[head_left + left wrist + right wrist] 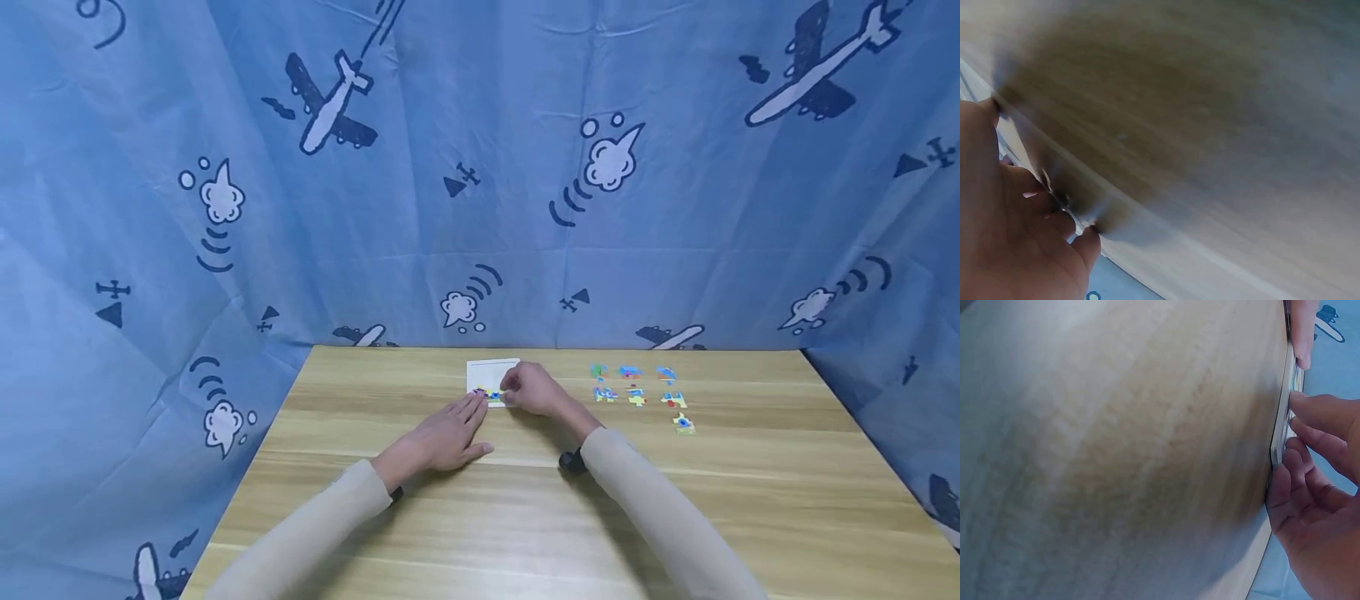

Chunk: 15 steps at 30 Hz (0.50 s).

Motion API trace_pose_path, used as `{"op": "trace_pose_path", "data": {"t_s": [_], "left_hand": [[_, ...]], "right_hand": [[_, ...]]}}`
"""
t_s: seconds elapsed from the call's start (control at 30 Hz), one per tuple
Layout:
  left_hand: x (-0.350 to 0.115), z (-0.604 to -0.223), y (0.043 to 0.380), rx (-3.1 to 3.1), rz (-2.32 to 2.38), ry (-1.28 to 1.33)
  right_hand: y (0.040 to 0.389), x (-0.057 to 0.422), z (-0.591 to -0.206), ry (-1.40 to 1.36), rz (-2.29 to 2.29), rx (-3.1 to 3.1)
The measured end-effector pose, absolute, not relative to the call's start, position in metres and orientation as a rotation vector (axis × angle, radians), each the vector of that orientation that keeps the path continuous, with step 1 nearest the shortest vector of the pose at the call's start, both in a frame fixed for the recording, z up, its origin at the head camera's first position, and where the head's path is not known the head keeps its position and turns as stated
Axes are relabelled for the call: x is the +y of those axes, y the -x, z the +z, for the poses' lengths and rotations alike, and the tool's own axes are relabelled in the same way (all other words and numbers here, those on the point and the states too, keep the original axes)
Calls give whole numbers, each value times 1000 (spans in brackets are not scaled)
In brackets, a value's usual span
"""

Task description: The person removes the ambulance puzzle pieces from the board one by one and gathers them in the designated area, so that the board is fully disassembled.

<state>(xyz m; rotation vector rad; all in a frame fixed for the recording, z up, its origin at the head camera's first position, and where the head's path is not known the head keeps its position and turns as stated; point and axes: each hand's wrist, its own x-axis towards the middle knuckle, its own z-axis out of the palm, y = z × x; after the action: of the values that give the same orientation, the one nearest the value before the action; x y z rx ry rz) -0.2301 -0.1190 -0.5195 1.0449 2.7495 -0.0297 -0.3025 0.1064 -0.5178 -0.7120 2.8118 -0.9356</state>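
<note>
A white puzzle tray (491, 371) lies flat near the table's far edge, with colourful puzzle pieces (493, 395) along its near side. My left hand (447, 433) rests palm down, its fingers stretched out to the tray's near left corner and the thumb apart on the table. With curled fingers my right hand (534, 390) pinches a puzzle piece at the tray's near right part; the hand covers much of that piece. In the right wrist view, the thumb and fingers of the right hand (1319, 481) meet at the tray's edge (1282, 419), low over the table.
Several loose puzzle pieces (630, 372) lie spread in rows to the right of the tray, with a single piece (683, 423) nearest me. Behind the wooden table (360, 375) hangs a blue curtain (510, 208) printed with planes. Dark bands show at both wrists.
</note>
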Motion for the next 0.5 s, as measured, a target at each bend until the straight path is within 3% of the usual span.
{"op": "trace_pose_path", "data": {"t_s": [0.5], "left_hand": [[-119,-517,228,2766,-10,-1013]], "right_hand": [[301,107,-517,713,-971,2807]]}}
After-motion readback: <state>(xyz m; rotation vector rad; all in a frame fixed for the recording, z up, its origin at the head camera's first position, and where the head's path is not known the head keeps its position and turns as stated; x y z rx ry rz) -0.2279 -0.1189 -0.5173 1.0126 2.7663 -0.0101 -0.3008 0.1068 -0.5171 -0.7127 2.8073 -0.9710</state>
